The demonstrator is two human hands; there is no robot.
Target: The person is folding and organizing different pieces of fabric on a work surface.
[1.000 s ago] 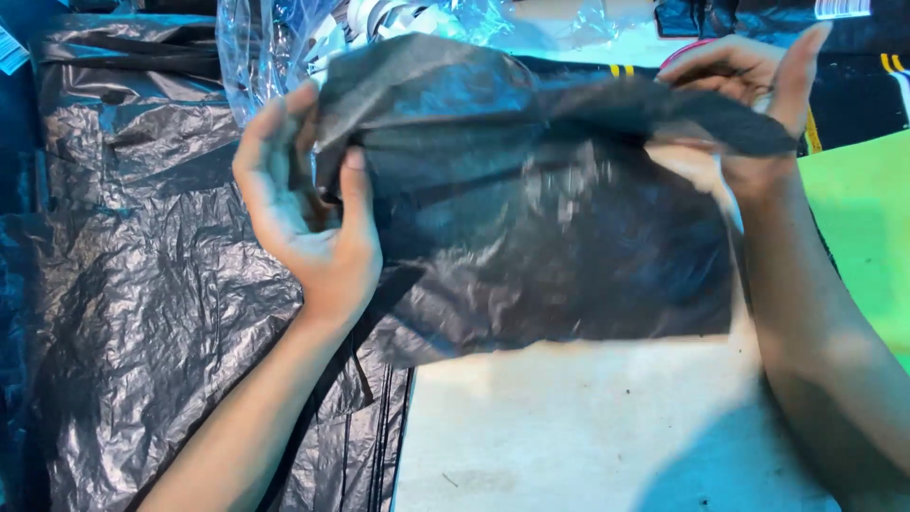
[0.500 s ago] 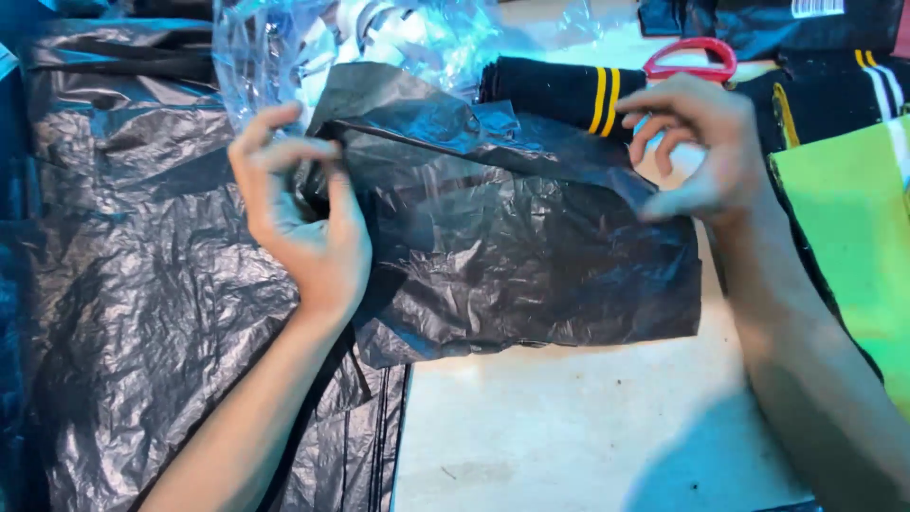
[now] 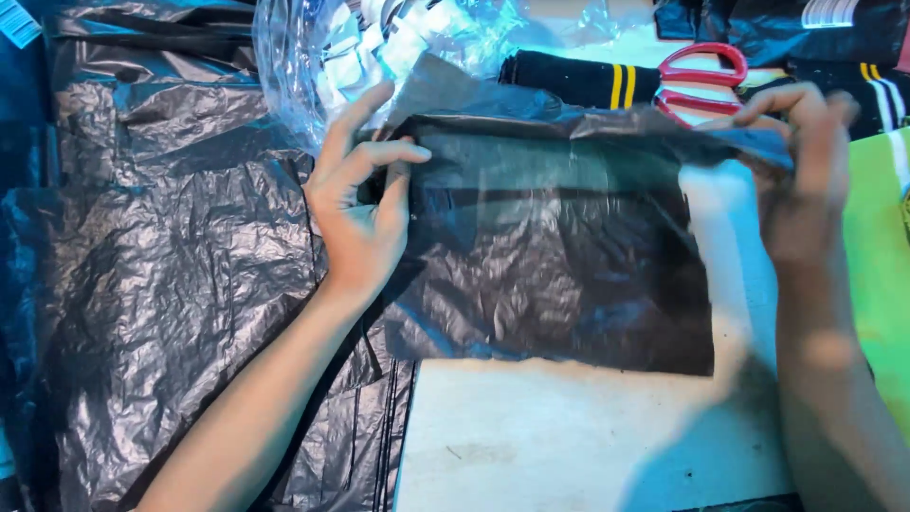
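Pale, scuffed desk (image 3: 569, 446) surface under bright overhead light; a green sheet (image 3: 877, 284) lies at 3 o'clock.

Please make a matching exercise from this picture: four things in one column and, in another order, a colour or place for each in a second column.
1. scissors
2. plastic bag between the left hand and right hand
3. folded cloth
4. sheet

A. green, at the right edge
B. black with yellow stripes
C. red handles
D. black, crinkled, shiny

Pairs: 1-C, 2-D, 3-B, 4-A
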